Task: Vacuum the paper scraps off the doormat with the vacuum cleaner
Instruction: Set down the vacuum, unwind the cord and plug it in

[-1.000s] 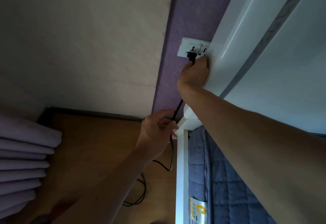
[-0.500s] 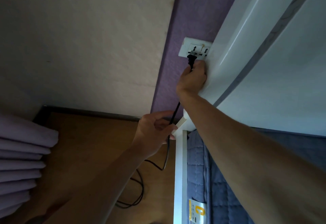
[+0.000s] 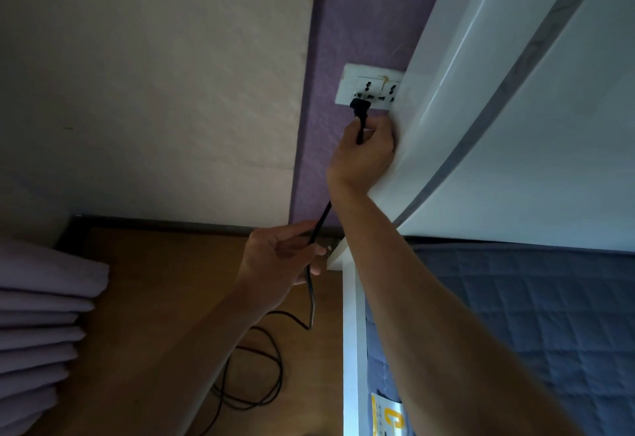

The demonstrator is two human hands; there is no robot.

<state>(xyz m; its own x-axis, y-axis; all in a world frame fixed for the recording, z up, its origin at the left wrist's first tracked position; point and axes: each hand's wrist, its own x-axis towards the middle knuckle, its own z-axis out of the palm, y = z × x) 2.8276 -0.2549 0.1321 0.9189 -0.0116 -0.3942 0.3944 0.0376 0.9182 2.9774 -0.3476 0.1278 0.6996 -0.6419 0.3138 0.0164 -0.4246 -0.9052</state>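
Gripping the cord (image 3: 319, 222) just under the plug (image 3: 359, 105), my right hand (image 3: 364, 153) has its fingers curled tight round it. The plug sits against the lower left holes of the wall socket (image 3: 371, 86). Whether its pins are fully home I cannot tell. My left hand (image 3: 278, 263) holds the same cord lower down, fingers curled loosely round it. Below that the cord drops in loose loops onto the floor (image 3: 171, 281). The vacuum cleaner, the doormat and the paper scraps are all out of view.

What worries me most is my grip: I have the cord, not the plug's body. A push from here could simply bend the cord and leave the pins half seated, and a tug would strain the joint. My knuckles are pressed against the white bed panel (image 3: 481, 92), which covers the socket's right edge, so I have little room and the plug could go crooked. If my left hand takes up the slack too hard, it may drag the plug out. Those floor loops could also catch my foot or snag.
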